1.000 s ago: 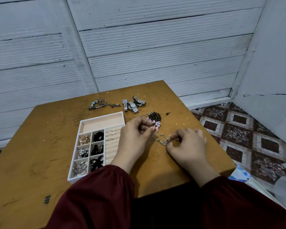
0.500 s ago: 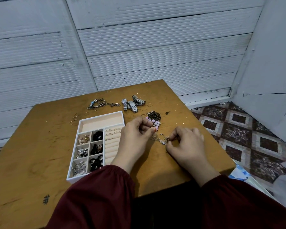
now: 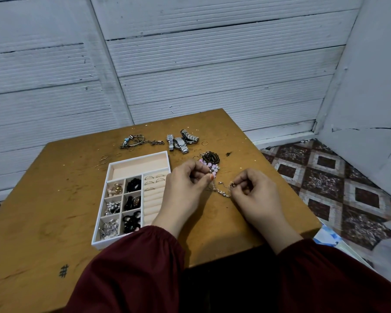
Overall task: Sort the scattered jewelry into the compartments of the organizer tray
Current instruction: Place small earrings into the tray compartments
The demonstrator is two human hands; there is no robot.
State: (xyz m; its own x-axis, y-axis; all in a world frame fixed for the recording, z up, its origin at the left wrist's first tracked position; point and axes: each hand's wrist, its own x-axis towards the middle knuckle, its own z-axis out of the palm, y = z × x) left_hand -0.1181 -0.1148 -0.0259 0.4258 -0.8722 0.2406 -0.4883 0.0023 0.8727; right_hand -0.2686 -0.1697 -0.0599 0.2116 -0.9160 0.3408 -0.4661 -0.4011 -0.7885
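A white organizer tray (image 3: 104, 242) lies on the wooden table (image 3: 43, 199), its small compartments holding earrings, dark hair pieces and several rings in the ring rolls; the long top compartment is bare. A thin gold chain (image 3: 220, 192) with small stones stretches between my hands, just right of the tray. My left hand (image 3: 185, 188) pinches one end of it, close to a pink bead piece (image 3: 209, 166). My right hand (image 3: 255, 195) pinches the other end. A dark chain bracelet (image 3: 210, 156) lies just behind the beads.
Silver watches (image 3: 182, 141) and a bangle cluster (image 3: 133, 141) lie near the table's far edge. Loose gold rings (image 3: 103, 160) sit left of the tray's top corner. A white panelled wall stands behind; patterned floor tiles (image 3: 325, 177) show at right.
Both hands stay at the same spot, still working the thin chain; the fingers have shifted slightly and the chain hangs a little more spread between them.
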